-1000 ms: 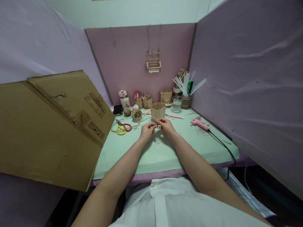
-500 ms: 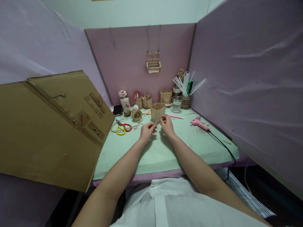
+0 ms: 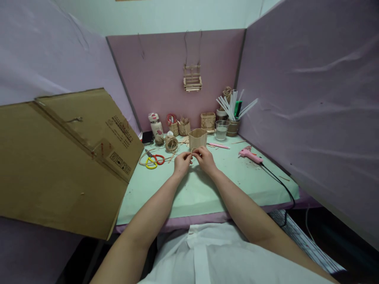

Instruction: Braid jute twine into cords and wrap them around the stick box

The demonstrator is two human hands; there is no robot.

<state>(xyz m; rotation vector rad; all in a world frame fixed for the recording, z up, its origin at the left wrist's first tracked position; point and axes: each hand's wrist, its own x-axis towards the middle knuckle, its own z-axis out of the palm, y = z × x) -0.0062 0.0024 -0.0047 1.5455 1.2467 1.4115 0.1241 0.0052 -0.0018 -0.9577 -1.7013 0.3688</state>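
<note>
My left hand [image 3: 182, 162] and my right hand [image 3: 205, 158] meet over the middle of the table, fingertips pinched close together. Between them shows a thin tan strand of twine [image 3: 193, 150], curved in a small loop; its ends are hidden by the fingers. Just behind the hands stands an open holder made of wooden sticks [image 3: 197, 138], upright. Left of my left hand lie scissors with red and yellow handles [image 3: 154, 161], partly over loose twine. A ball of twine [image 3: 171, 144] sits behind them.
A pink glue gun [image 3: 250, 155] with a black cord lies at right. Along the back stand a bottle [image 3: 156, 125], stick-filled cups, a clear cup of water [image 3: 222, 130] and a pot of white glue sticks [image 3: 233, 127]. A cardboard sheet [image 3: 74, 165] leans at left.
My hands have come together, the right one moving left and slightly down to meet the left. The strand now forms a loop between the fingertips.
</note>
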